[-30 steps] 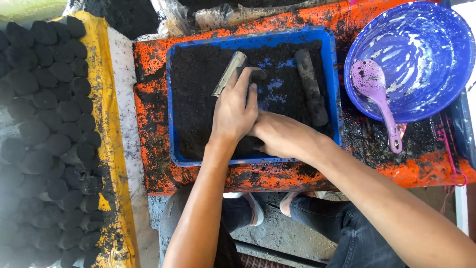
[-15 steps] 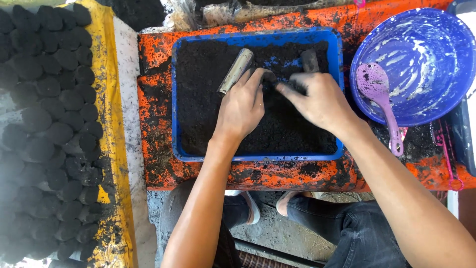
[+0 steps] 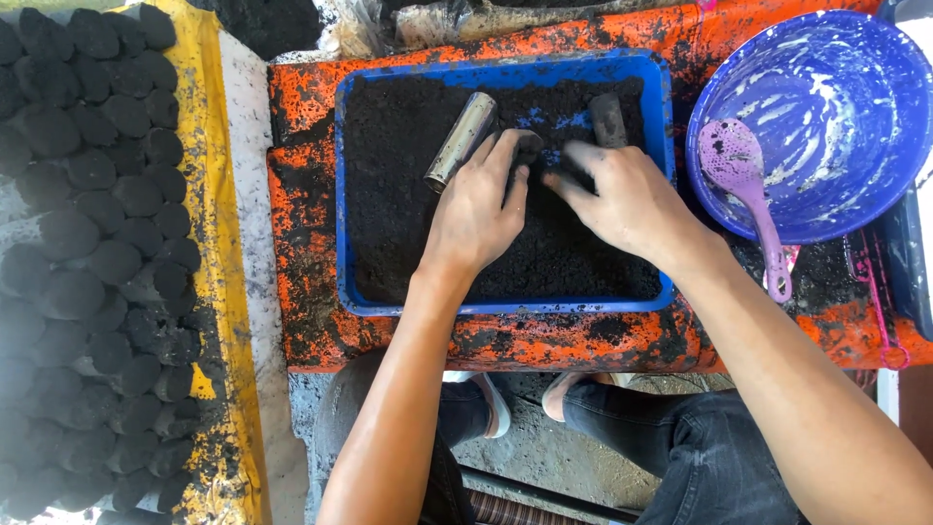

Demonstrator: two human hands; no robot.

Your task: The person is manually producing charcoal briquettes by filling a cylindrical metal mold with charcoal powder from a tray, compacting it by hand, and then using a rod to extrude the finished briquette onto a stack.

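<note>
Biggest thing in view: the orange, soot-stained tabletop [image 3: 311, 243], running across the middle. On the left, a yellow sheet [image 3: 209, 194] carries rows of round black briquettes [image 3: 87, 243], packed close together. Centre stage, a blue rectangular tray [image 3: 342, 194] sits on the tabletop, filled with dark, crumbly black powder [image 3: 408, 224]. To the right, touching the tray's edge, a big blue bowl [image 3: 836, 126] streaked with white, and inside it a pale purple scoop [image 3: 743, 185], its handle hanging over the rim toward the person. Below, dark jeans [image 3: 700, 447] and a bit of footwear over the grey floor.

Now the hands, both over the tray. The left hand [image 3: 476, 209] is curled around the lower end of a shiny metal tube [image 3: 462, 141], which lies tilted on the powder, its upper end pointing to the tray's far side; the fingers close on it. The right hand [image 3: 622, 199] is just beside, fingers loosely bent and blackened, fingertips down near the powder; whether it pinches anything, I cannot tell. Just beyond it, a dark cylinder [image 3: 609, 119] rests near the tray's far right corner. The hands sit near each other, not touching.
</note>
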